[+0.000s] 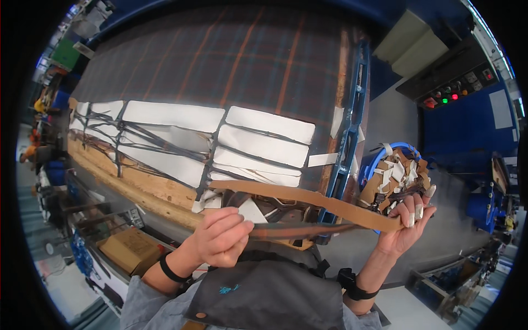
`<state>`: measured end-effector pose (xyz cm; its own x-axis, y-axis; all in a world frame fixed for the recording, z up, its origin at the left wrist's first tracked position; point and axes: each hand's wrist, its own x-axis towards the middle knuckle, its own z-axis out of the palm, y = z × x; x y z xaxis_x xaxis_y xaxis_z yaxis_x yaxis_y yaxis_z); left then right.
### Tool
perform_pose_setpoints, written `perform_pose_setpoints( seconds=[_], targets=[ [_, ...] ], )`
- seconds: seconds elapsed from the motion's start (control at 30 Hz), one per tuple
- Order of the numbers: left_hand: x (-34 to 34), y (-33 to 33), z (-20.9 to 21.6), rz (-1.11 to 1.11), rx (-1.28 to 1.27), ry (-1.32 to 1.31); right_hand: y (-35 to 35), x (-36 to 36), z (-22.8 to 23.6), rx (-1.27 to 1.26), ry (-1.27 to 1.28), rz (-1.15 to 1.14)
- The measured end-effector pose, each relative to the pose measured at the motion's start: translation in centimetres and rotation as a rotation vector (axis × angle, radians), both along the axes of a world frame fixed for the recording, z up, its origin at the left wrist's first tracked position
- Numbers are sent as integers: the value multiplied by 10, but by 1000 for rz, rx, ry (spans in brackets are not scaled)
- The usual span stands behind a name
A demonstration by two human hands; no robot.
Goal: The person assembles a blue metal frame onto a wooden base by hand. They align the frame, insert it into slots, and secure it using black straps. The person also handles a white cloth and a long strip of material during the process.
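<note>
One end of a dark plaid strip is clamped in the curled fingers of the left hand, and the strip stretches from there toward the right hand. That right hand grips a brown strip between thumb and fingers, with white tape on some of its fingertips; whether it also clasps the plaid strip, I cannot tell. From the right grip the brown strip runs leftward, passing beyond the left hand. Farther beyond the left hand lie white panels, some crossed by thin dark cords, and past these a plaid cloth. Just beyond the right grip stands a blue bin full of scraps. Left of the left hand sits a cardboard box; well beyond the right grip, a control panel shows red and green lights
</note>
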<state>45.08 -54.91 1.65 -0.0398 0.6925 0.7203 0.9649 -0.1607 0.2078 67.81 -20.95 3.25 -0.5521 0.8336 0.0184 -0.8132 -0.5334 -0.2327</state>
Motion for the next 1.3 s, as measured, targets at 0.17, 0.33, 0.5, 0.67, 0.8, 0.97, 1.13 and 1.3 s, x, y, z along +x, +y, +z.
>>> perform_pose_setpoints(
  seconds=[0.17, 0.33, 0.5, 0.67, 0.8, 0.97, 1.13, 1.3],
  targets=[
    [10, 3, 12, -48, 38, 45, 11, 7, 4, -48, 187, -13],
    [11, 5, 17, -81, 50, 71, 14, 7, 12, -32, 198, -45],
    [10, 5, 17, -76, 56, 72, 15, 9, 11, -20, 224, -38],
    [11, 2, 18, -65, 49, 62, 14, 9, 13, -2, 198, -43],
    [12, 1, 19, -60, 47, 62, 14, 9, 14, 22, 186, -48],
    [12, 1, 19, -53, 47, 66, 14, 10, 15, 39, 167, -38],
    [12, 2, 22, -53, 34, 63, 14, 11, 19, 41, 161, -44],
    [15, 5, 24, -66, 17, -51, 15, 11, 23, 65, 78, -25]
  ],
)
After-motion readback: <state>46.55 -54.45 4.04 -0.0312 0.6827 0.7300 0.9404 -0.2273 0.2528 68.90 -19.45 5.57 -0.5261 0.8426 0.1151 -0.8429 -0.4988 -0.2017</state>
